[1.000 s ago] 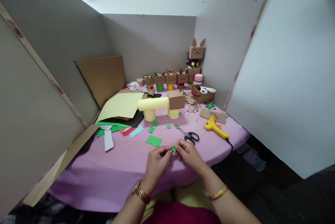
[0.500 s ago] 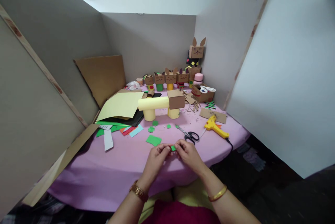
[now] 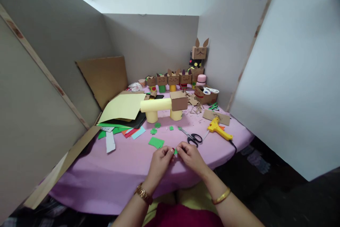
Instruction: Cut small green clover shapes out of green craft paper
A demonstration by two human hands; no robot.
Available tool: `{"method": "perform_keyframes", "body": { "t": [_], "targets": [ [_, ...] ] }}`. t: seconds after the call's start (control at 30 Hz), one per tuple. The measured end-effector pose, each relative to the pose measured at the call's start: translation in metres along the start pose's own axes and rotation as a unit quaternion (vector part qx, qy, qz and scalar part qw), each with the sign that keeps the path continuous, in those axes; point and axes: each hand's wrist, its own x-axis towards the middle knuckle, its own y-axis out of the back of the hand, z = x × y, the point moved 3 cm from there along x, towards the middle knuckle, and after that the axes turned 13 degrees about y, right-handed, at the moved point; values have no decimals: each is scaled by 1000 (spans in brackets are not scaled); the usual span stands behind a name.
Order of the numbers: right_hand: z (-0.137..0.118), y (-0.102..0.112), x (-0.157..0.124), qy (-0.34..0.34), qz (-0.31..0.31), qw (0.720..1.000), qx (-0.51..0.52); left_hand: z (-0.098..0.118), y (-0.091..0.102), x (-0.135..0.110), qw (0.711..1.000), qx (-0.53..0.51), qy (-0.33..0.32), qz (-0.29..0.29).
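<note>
My left hand (image 3: pixel 159 165) and my right hand (image 3: pixel 191 157) meet over the near edge of the pink-covered table (image 3: pixel 119 170). Both pinch a tiny green paper piece (image 3: pixel 175 152) between their fingertips. A green paper square (image 3: pixel 156 142) lies just beyond my left hand. Black-handled scissors (image 3: pixel 191 136) lie just beyond my right hand. Further back stands a yellow tube figure with a cardboard box head (image 3: pixel 164 108).
A yellow glue gun (image 3: pixel 219 129) lies at the right with its cord over the edge. Coloured paper sheets (image 3: pixel 122 112) are stacked at the left. Several cardboard box figures (image 3: pixel 172 78) line the back wall. White partition boards enclose the table.
My hands stay together on the green piece, with only small shifts of the fingers and wrists. Nothing else on the table has moved.
</note>
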Motion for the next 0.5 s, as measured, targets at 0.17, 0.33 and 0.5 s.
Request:
{"method": "perform_keyframes", "body": {
  "t": [0.17,0.33,0.5],
  "targets": [
    [5,-1,1,-21,9,999,34,1,-1,3,999,-7,14,-52],
    [9,-1,2,-41,15,997,64,0,-1,-1,1000,4,-9,-23],
    [8,-2,0,-40,-2,997,72,2,0,-3,1000,13,-12,-14]
  ]
}}
